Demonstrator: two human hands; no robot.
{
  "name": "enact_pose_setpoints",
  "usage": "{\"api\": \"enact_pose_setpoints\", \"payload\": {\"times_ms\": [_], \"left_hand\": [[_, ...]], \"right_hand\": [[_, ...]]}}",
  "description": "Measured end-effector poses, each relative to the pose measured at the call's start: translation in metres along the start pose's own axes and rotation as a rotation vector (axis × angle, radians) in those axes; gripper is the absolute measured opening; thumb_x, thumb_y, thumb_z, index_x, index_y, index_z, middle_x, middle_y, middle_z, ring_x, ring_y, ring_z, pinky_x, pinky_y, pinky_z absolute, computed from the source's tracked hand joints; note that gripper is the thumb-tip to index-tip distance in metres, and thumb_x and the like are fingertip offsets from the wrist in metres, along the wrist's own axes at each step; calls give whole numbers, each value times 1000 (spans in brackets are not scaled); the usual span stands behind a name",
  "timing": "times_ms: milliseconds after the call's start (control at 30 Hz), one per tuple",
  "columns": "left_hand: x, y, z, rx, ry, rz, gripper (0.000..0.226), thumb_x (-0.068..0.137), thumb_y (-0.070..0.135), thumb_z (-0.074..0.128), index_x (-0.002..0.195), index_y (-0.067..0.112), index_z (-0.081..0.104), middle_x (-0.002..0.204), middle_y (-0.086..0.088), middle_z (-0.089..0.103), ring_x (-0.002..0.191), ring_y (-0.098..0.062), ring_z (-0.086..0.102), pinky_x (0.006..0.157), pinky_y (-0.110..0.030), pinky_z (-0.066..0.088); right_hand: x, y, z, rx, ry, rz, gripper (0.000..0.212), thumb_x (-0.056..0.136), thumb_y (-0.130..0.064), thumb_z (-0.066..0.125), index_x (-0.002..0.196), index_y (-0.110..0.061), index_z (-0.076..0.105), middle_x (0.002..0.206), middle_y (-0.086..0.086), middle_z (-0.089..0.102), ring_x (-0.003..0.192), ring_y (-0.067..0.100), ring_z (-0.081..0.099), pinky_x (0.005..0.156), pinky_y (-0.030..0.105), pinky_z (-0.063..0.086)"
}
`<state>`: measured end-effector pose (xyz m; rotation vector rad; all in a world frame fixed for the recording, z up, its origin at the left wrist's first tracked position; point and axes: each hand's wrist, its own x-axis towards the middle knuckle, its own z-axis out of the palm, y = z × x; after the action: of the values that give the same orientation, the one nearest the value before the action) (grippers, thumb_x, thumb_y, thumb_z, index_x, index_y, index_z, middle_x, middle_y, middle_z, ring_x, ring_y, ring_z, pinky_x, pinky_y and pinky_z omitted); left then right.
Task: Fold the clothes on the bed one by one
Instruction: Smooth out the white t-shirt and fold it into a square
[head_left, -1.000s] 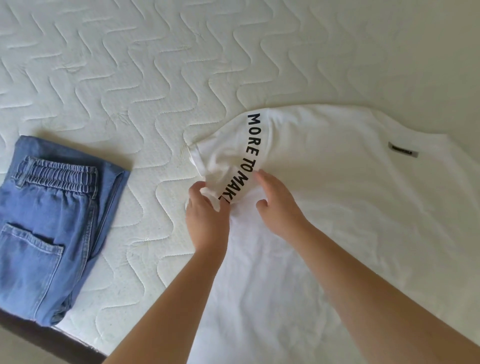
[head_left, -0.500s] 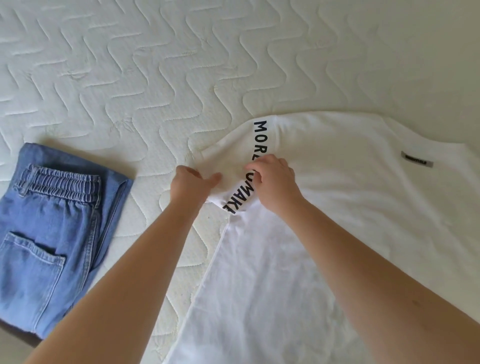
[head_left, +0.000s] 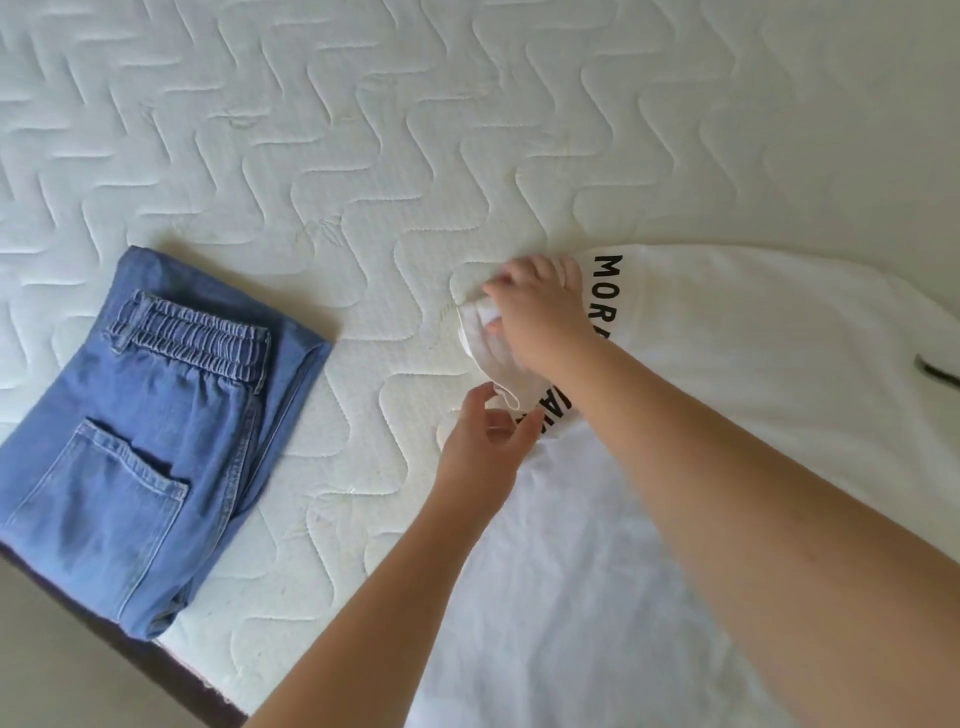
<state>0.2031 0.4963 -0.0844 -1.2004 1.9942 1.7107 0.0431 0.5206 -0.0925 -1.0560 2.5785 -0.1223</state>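
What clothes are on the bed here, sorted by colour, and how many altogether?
Blue: 1, the folded jeans.
White: 1, the T-shirt with black lettering, spread flat; the left hand and right hand are at its sleeve.
Total: 2 garments on the mattress.

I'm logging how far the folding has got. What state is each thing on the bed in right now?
Blue denim jeans: folded, lying flat near the bed's edge, untouched.
White T-shirt with black lettering: spread out, not yet folded; its sleeve is bunched up.
Left hand: pinches the sleeve's hem.
Right hand: grips the sleeve's cloth.
White quilted mattress: bare, both garments lying on it.
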Motion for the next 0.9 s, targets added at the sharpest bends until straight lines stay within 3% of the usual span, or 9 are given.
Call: {"api": "enact_pose_setpoints", "payload": {"times_ms": [100,167,267,400,500,633,700,767,900], "left_hand": [[-2,-8,2,-83,102,73,34,93,31,64,117,43,45,93,4,71,81,-3,69,63,-16,47],[-2,-10,3,-111,166,102,39,92,24,63,116,46,42,86,1,71,77,-6,70,56,-13,46],[-1,-15,4,-35,221,115,43,90,21,60,114,48,38,79,1,68,71,-6,65,54,-13,46],[-4,-19,6,107,247,2,10,89,34,60,97,32,54,81,8,69,71,-1,61,53,-11,40],[-11,-24,5,171,321,-53,31,87,48,59,78,18,56,79,3,65,64,-7,56,54,-19,38],[-16,-19,1,-19,484,-10,20,88,37,68,83,22,56,78,7,68,69,0,63,55,-10,43],[-14,-17,0,-94,412,-27,22,87,24,70,99,27,51,84,11,70,73,2,67,54,-8,45],[-9,-15,-1,-93,290,-107,33,84,16,67,109,31,51,85,10,72,70,0,67,51,-9,45],[6,-9,-3,83,144,-173,14,80,15,61,94,12,62,80,-1,65,64,-13,55,56,-23,43]], "right_hand": [[8,0,-5,-54,14,17,22,96,-22,52,117,-27,58,100,-5,49,113,24,44,103,43,24],[10,1,-7,-24,73,33,14,96,-24,55,109,-25,60,94,-5,48,108,24,48,88,39,26],[8,4,-4,70,221,64,12,94,-29,59,103,-22,62,99,-2,56,104,26,48,79,36,20],[-2,7,2,153,227,44,31,90,-27,64,120,-27,59,124,-3,54,120,24,41,91,36,23],[-15,8,3,229,171,8,58,88,-23,67,140,-29,45,146,-5,41,136,22,31,103,39,23],[-43,11,9,385,310,163,30,93,-17,58,122,-21,60,115,2,60,109,25,54,91,37,37],[-53,6,15,408,174,193,29,96,-20,52,125,-18,58,112,4,59,106,26,56,89,37,42],[-58,3,21,321,29,148,37,98,-24,48,135,-18,50,126,6,53,118,27,49,97,37,41],[-52,1,21,375,29,187,40,101,-30,45,139,-17,45,130,7,49,121,27,46,98,37,40]]}}
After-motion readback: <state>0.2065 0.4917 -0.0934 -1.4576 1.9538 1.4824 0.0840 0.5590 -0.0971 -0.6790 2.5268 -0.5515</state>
